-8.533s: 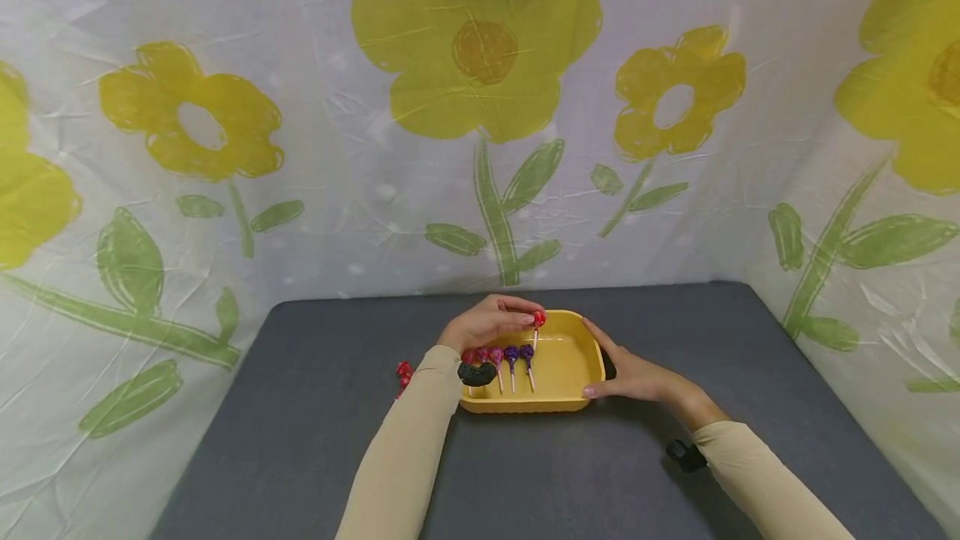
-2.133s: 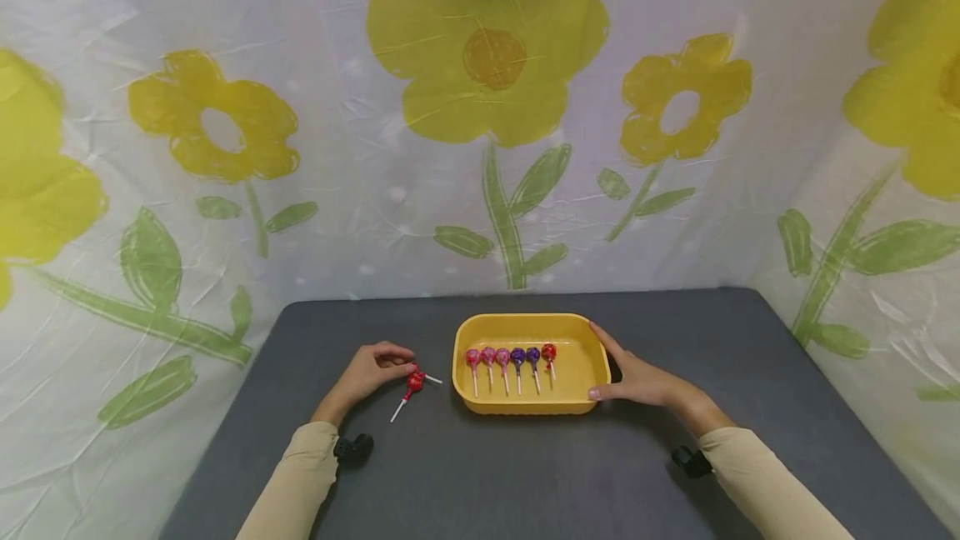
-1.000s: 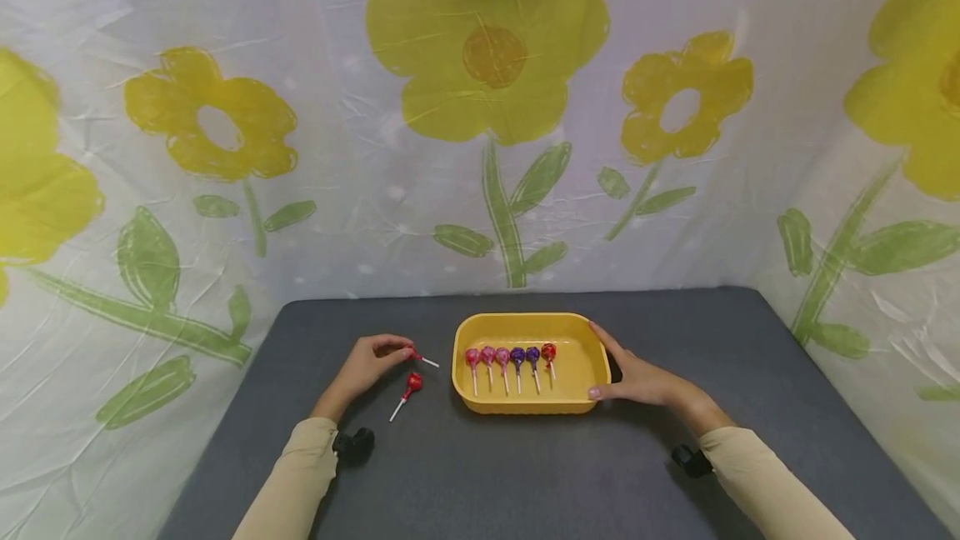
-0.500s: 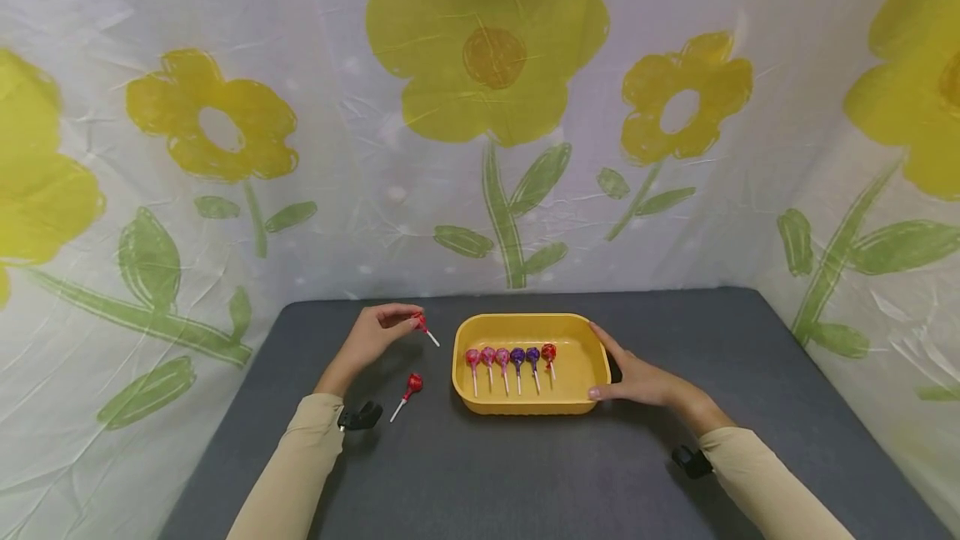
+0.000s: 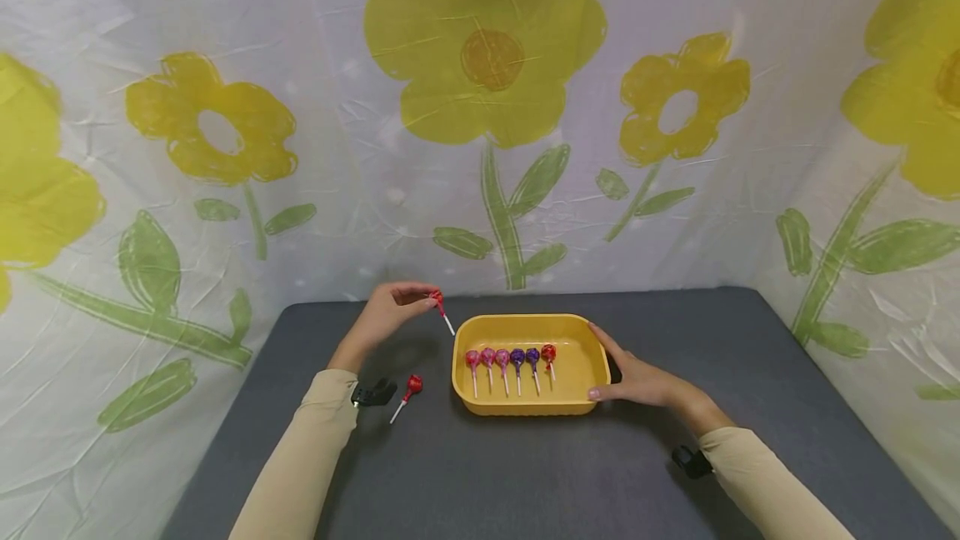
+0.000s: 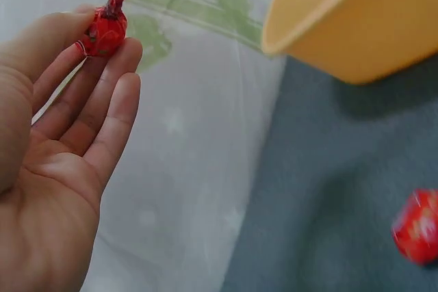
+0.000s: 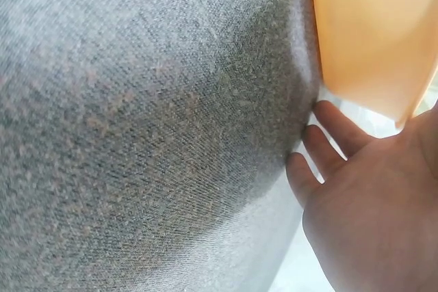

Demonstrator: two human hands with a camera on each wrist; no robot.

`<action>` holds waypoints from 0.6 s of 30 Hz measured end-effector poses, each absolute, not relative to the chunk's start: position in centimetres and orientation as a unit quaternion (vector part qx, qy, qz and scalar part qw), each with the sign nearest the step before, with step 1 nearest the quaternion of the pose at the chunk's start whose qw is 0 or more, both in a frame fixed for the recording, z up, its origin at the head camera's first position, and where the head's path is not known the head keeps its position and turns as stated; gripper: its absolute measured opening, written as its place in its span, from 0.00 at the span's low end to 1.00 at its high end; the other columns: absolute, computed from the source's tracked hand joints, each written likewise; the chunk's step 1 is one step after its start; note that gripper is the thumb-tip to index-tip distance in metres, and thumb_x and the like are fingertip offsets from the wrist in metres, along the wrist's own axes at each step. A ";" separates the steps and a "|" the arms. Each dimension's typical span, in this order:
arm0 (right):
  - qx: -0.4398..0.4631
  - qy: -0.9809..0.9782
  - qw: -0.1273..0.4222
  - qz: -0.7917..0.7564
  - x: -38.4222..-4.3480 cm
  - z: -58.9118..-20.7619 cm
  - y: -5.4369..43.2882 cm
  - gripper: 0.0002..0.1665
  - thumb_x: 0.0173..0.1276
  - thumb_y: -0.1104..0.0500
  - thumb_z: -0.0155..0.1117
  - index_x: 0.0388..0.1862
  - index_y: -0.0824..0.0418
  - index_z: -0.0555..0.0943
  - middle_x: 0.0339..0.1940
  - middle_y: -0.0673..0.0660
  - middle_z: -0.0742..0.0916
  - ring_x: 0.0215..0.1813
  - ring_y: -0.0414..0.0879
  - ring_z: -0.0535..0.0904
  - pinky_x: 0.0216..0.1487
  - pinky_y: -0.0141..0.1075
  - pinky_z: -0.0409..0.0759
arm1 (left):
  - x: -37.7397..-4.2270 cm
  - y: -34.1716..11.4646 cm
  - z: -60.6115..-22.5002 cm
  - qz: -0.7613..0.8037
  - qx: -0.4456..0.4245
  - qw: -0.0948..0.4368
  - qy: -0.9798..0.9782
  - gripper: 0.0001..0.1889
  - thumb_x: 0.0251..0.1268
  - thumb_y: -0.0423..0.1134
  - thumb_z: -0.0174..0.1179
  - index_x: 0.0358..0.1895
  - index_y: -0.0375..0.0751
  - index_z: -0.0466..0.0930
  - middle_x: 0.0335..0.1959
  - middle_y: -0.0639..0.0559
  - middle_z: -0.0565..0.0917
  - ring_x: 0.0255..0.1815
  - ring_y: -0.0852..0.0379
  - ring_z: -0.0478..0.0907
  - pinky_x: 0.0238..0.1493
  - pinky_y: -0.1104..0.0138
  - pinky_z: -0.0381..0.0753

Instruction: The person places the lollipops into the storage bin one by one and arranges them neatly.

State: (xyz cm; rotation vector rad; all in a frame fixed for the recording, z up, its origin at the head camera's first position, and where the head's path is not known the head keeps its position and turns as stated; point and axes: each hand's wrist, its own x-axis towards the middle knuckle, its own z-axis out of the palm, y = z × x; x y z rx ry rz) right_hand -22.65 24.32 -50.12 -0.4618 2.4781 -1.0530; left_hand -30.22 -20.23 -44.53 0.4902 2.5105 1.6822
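Observation:
In the head view my left hand [image 5: 386, 315] is raised off the tray's back left corner. Its thumb and fingertips pinch a red-wrapped lollipop [image 6: 108, 33] by the candy end, and the white stick points down toward the rim. My right hand [image 5: 639, 377] rests against the right end of a yellow tray [image 5: 525, 408], fingers extended, with thumb and index finger touching the rim at its two corners. Inside stands a row: three pink lollipops [image 5: 488, 355], two purple lollipops [image 5: 517, 356] and one red lollipop [image 5: 549, 352], all sticks toward me.
Another red lollipop [image 5: 414, 385] lies on the dark grey table [image 5: 525, 482] left of the tray, close to the left wrist's black camera [image 5: 375, 392]. A pale cloth [image 5: 337, 215] printed with yellow flowers hangs behind the table.
Earlier, my left hand set a red lollipop at the right of the row. It then picked up another from the table and has lifted it back and rightward. The right hand stays put.

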 end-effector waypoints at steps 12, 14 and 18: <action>-0.172 0.887 0.204 -0.378 -22.6 -49.8 24.3 0.67 0.62 0.41 0.71 0.81 0.36 0.30 0.84 0.63 0.45 0.81 0.70 0.43 0.70 0.74 0.53 | -33.0 -15.5 -42.6 0.567 0.200 0.088 0.795 0.21 0.64 0.50 0.67 0.56 0.45 0.84 0.52 0.48 0.88 0.55 0.48 0.84 0.59 0.58 0.82; -0.173 0.886 0.203 -0.378 -22.6 -49.9 24.3 0.67 0.61 0.41 0.71 0.81 0.36 0.30 0.84 0.63 0.44 0.82 0.70 0.43 0.70 0.73 0.53 | -33.6 -14.9 -42.6 0.581 0.209 0.102 0.780 0.21 0.65 0.47 0.66 0.57 0.42 0.83 0.53 0.46 0.87 0.57 0.42 0.83 0.60 0.58 0.82; -0.176 0.884 0.202 -0.384 -22.7 -49.9 24.3 0.68 0.61 0.40 0.71 0.81 0.36 0.30 0.84 0.62 0.44 0.82 0.69 0.43 0.70 0.73 0.52 | -34.7 -13.7 -42.7 0.613 0.218 0.121 0.750 0.21 0.68 0.42 0.64 0.60 0.37 0.81 0.51 0.48 0.87 0.54 0.46 0.85 0.59 0.59 0.82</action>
